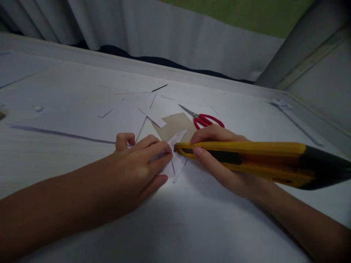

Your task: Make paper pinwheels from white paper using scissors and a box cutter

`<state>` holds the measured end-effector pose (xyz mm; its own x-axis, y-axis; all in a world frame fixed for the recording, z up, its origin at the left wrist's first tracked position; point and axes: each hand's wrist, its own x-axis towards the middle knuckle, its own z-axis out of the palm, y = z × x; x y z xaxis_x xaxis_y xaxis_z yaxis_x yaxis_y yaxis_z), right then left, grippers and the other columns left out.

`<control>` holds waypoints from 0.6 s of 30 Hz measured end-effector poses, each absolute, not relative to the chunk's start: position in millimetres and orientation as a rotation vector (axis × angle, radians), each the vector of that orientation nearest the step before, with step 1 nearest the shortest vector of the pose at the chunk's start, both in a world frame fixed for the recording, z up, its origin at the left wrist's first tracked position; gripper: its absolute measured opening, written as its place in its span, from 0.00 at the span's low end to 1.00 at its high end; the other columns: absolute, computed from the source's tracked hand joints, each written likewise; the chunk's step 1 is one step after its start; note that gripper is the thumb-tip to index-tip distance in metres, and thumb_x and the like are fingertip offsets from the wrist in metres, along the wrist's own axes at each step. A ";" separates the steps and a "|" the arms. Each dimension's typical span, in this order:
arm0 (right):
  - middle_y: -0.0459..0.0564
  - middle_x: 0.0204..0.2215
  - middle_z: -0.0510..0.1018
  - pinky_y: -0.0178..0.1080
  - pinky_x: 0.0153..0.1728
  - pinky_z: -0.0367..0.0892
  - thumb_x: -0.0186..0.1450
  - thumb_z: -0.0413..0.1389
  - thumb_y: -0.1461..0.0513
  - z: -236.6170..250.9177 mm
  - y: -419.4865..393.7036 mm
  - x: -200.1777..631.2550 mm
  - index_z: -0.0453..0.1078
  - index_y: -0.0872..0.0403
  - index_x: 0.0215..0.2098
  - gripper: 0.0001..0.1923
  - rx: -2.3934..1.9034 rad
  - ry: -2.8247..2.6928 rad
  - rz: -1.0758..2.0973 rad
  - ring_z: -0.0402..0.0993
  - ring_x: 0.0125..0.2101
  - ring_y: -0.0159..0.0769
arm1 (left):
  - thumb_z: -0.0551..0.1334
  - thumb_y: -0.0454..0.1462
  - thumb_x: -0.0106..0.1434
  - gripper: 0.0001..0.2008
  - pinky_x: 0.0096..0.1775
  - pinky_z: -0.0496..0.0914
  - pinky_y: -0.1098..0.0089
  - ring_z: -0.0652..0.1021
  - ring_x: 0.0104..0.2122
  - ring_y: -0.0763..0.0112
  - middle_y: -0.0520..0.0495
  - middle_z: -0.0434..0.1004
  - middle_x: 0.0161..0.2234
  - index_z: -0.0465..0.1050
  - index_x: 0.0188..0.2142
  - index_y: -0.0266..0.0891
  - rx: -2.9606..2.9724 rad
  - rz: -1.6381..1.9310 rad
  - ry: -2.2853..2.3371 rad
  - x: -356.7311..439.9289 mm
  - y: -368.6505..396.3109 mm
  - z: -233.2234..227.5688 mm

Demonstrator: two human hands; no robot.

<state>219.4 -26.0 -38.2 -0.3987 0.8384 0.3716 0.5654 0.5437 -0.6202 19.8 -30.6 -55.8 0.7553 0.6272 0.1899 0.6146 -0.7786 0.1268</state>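
From here I'm gripping the yellow cutter (pixel 263 155) in my right hand (pixel 233 179), its long axis running rightward from the white paper (pixel 178 162); my left hand (pixel 142 164) is covering that paper's left side, pinching or not I cannot tell.

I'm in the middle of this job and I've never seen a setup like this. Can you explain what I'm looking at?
There's no machine here: these are a person's two bare hands. The single picture comes from a camera worn on that person's head, looking forward and down.

The right hand holds a yellow-and-black tool, which looks like a utility knife, its narrow front end at a small white paper piece. The left hand rests on that paper.

Beyond them on the white table lie red-handled scissors, a greyish-brown card and, to the left, a large white sheet. The tool's very tip is too unclear to tell whether a blade is out.
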 end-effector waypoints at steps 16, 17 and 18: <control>0.48 0.36 0.70 0.37 0.34 0.64 0.58 0.51 0.57 -55.0 -7.1 219.8 0.59 0.51 0.38 0.11 -1.007 -1.996 0.596 0.68 0.37 0.35 | 0.47 0.33 0.58 0.14 0.40 0.57 0.58 0.66 0.39 0.62 0.44 0.69 0.39 0.68 0.40 0.38 2.908 0.404 1.044 22.3 -28.3 -58.7; 0.48 0.36 0.69 0.37 0.35 0.64 0.57 0.51 0.58 -57.4 -3.8 219.7 0.59 0.51 0.38 0.12 -0.987 -2.054 0.603 0.67 0.38 0.35 | 0.47 0.33 0.58 0.14 0.40 0.57 0.58 0.66 0.40 0.62 0.44 0.69 0.39 0.68 0.40 0.38 2.908 0.401 1.035 22.5 -28.0 -58.3; 0.48 0.36 0.69 0.36 0.35 0.63 0.57 0.52 0.58 -59.9 -0.8 219.5 0.58 0.51 0.38 0.12 -0.963 -2.099 0.619 0.67 0.37 0.34 | 0.47 0.33 0.58 0.14 0.40 0.58 0.59 0.66 0.40 0.62 0.44 0.69 0.40 0.68 0.40 0.38 2.910 0.404 1.029 22.7 -27.6 -58.1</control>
<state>219.5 -0.8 -59.9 -0.4507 0.7886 0.4184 0.4357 0.6034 -0.6679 22.7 -27.6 -58.1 0.7476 0.6218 0.2334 0.6143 -0.7809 0.1128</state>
